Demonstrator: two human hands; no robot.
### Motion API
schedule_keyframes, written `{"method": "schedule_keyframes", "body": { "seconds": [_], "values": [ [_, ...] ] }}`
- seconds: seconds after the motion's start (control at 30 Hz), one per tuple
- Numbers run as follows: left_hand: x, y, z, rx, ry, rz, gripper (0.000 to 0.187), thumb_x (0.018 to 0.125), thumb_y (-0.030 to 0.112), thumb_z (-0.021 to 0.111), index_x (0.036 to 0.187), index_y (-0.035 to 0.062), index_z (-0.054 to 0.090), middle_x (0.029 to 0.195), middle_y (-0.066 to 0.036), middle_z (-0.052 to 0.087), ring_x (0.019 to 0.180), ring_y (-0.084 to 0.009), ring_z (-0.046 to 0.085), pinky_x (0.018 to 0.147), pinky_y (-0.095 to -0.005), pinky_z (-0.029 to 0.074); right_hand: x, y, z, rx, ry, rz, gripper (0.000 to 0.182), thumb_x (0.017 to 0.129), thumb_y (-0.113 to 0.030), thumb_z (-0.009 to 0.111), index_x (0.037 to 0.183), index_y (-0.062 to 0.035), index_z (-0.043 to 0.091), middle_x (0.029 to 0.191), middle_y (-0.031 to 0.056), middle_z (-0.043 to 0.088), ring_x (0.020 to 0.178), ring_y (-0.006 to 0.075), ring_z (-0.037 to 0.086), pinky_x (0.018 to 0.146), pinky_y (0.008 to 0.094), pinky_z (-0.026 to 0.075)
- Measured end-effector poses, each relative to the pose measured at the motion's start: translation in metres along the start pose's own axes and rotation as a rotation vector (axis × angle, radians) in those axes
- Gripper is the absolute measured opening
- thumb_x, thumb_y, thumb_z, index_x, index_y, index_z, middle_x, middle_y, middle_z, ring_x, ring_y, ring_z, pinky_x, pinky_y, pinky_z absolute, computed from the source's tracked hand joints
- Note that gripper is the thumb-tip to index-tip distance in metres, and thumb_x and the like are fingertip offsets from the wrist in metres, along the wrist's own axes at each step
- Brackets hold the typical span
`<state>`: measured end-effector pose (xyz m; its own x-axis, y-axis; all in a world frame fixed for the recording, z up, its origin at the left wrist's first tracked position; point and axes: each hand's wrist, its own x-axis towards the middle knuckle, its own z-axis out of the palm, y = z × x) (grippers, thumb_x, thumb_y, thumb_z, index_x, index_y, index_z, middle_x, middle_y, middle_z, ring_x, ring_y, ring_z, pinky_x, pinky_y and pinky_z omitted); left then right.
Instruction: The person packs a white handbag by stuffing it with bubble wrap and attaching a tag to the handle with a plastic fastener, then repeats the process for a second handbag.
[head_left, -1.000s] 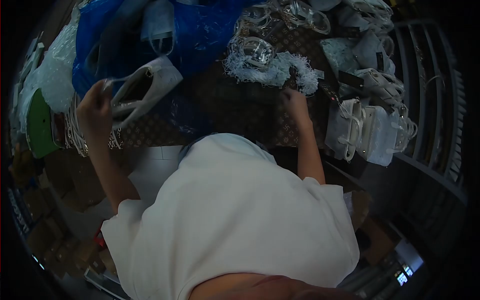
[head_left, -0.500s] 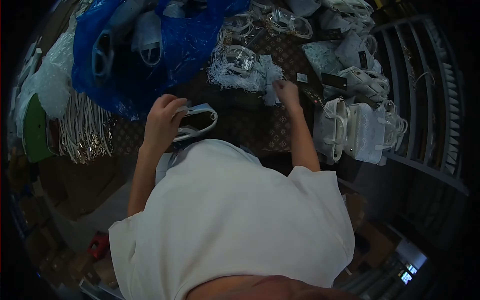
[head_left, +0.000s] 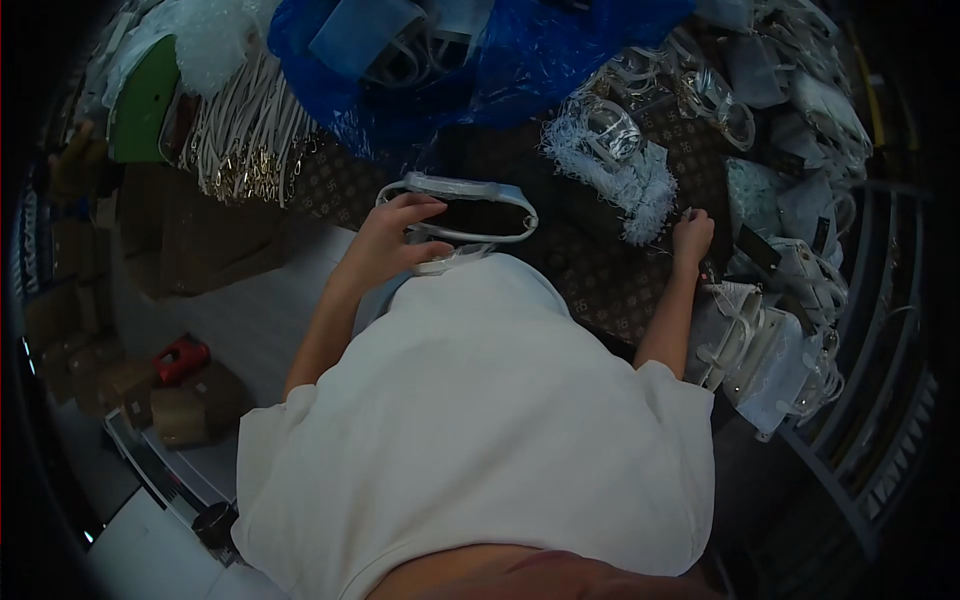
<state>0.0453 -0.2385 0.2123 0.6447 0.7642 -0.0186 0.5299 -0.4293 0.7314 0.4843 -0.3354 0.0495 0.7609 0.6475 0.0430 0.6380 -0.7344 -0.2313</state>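
A white handbag (head_left: 485, 236) with its mouth open stands at the near table edge, against the front of my shirt. My left hand (head_left: 395, 238) is at its left end, fingers curled over the opening and thumb on the near side. Out to the right, my right hand (head_left: 692, 240) is closed in a pinch, with a small pale bit showing at the fingertips that I cannot make out. Just left of it lies a fluffy pile of white tag strings (head_left: 650, 195). A clear plastic roll (head_left: 612, 130) rests on the strings.
A big blue plastic bag (head_left: 520, 75) holding wrapped white bags sits at the back. White straps with gold clasps (head_left: 245, 140) hang at left beside a green board (head_left: 143, 105). More white handbags (head_left: 770, 355) stand at right, near a metal rack (head_left: 900, 330).
The view has swung, so the table things sit further right. My right hand has drawn away from the string pile, pinching something small. My left hand stays at the handbag, fingers further over its opening.
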Motion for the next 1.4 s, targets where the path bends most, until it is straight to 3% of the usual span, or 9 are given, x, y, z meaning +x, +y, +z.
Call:
{"method": "schedule_keyframes", "body": {
  "seconds": [0.17, 0.3, 0.47, 0.77, 1.03, 1.1, 1.23, 1.3, 1.4],
  "values": [
    [0.002, -0.028, 0.002, -0.208, -0.031, -0.206, 0.041, 0.065, 0.001, 0.072, 0.105, 0.0011, 0.061, 0.109, -0.014, 0.057, 0.096, -0.0231, 0.058, 0.076, -0.0274, 0.050, -0.056, -0.097, -0.070, 0.914, 0.046, -0.220, 0.018, 0.077, -0.002, 0.059, 0.095, -0.0014, 0.059, 0.083, 0.0121, 0.060, 0.072, 0.0264, 0.058, 0.063, 0.0317, 0.047],
    [0.006, -0.029, 0.005, 0.216, 0.118, 0.167, 0.073, 0.055, 0.017, 0.081, 0.120, 0.0025, 0.049, 0.123, -0.015, 0.048, 0.116, -0.0314, 0.044, 0.095, -0.0414, 0.039, -0.122, -0.177, -0.107, 0.982, -0.241, -0.834, 0.020, 0.076, -0.003, 0.062, 0.095, -0.0016, 0.060, 0.082, 0.0120, 0.060, 0.070, 0.0258, 0.059, 0.062, 0.0305, 0.047],
    [0.002, -0.041, 0.015, 0.206, 0.040, 0.163, 0.104, 0.048, 0.024, 0.083, 0.135, 0.0057, 0.028, 0.136, -0.014, 0.034, 0.124, -0.0332, 0.034, 0.104, -0.0476, 0.025, -0.148, -0.221, -0.085, 0.810, -0.156, -1.162, 0.022, 0.073, -0.003, 0.066, 0.095, -0.0021, 0.061, 0.083, 0.0122, 0.060, 0.069, 0.0244, 0.060, 0.061, 0.0298, 0.048],
    [0.002, -0.058, 0.021, 0.186, 0.084, 0.259, 0.099, 0.054, 0.029, 0.081, 0.135, 0.0079, 0.028, 0.137, -0.014, 0.033, 0.125, -0.0325, 0.033, 0.102, -0.0504, 0.024, 0.011, -0.162, -0.007, 0.415, -0.007, -0.327, 0.023, 0.080, -0.021, 0.060, 0.095, -0.0032, 0.063, 0.090, 0.0167, 0.064, 0.081, 0.0320, 0.062, 0.066, 0.0367, 0.048],
    [0.003, -0.062, 0.019, 0.203, 0.015, 0.251, 0.090, 0.059, 0.031, 0.079, 0.132, 0.0077, 0.033, 0.132, -0.015, 0.037, 0.123, -0.0336, 0.034, 0.103, -0.0515, 0.023, 0.067, -0.161, 0.027, 0.314, -0.206, -0.445, 0.050, 0.065, -0.040, 0.070, 0.095, -0.0009, 0.061, 0.082, 0.0204, 0.063, 0.079, 0.0335, 0.062, 0.069, 0.0387, 0.048],
    [0.000, -0.062, 0.021, 0.233, 0.017, 0.241, 0.089, 0.059, 0.032, 0.078, 0.132, 0.0070, 0.033, 0.133, -0.014, 0.036, 0.126, -0.0338, 0.031, 0.103, -0.0498, 0.023, 0.069, -0.165, 0.007, 0.375, -0.642, -0.315, 0.051, 0.060, -0.042, 0.073, 0.087, 0.0005, 0.063, 0.071, 0.0165, 0.061, 0.064, 0.0250, 0.061, 0.062, 0.0350, 0.047],
    [0.000, -0.060, 0.019, 0.182, 0.016, 0.215, 0.085, 0.061, 0.030, 0.078, 0.130, 0.0067, 0.035, 0.133, -0.014, 0.037, 0.124, -0.0344, 0.033, 0.103, -0.0500, 0.024, 0.053, -0.176, -0.045, -0.024, -0.511, -0.292, 0.039, 0.065, -0.029, 0.069, 0.094, -0.0036, 0.063, 0.085, 0.0136, 0.065, 0.077, 0.0264, 0.062, 0.063, 0.0361, 0.047],
    [0.001, -0.068, 0.016, 0.058, 0.015, 0.233, 0.078, 0.062, 0.028, 0.078, 0.127, 0.0075, 0.041, 0.130, -0.014, 0.042, 0.123, -0.0342, 0.034, 0.104, -0.0502, 0.024, 0.038, -0.164, -0.070, 0.301, -0.215, -0.424, 0.025, 0.069, -0.018, 0.066, 0.084, 0.0002, 0.062, 0.074, 0.0100, 0.064, 0.067, 0.0180, 0.061, 0.058, 0.0322, 0.045],
    [0.004, -0.077, 0.009, -0.109, -0.020, 0.192, 0.072, 0.062, 0.027, 0.078, 0.123, 0.0086, 0.046, 0.124, -0.012, 0.049, 0.123, -0.0342, 0.035, 0.104, -0.0505, 0.024, 0.017, -0.163, -0.125, 0.527, -0.341, -0.303, 0.018, 0.073, -0.011, 0.063, 0.087, 0.0003, 0.061, 0.072, 0.0091, 0.062, 0.065, 0.0119, 0.058, 0.059, 0.0276, 0.044]
  ]
}}
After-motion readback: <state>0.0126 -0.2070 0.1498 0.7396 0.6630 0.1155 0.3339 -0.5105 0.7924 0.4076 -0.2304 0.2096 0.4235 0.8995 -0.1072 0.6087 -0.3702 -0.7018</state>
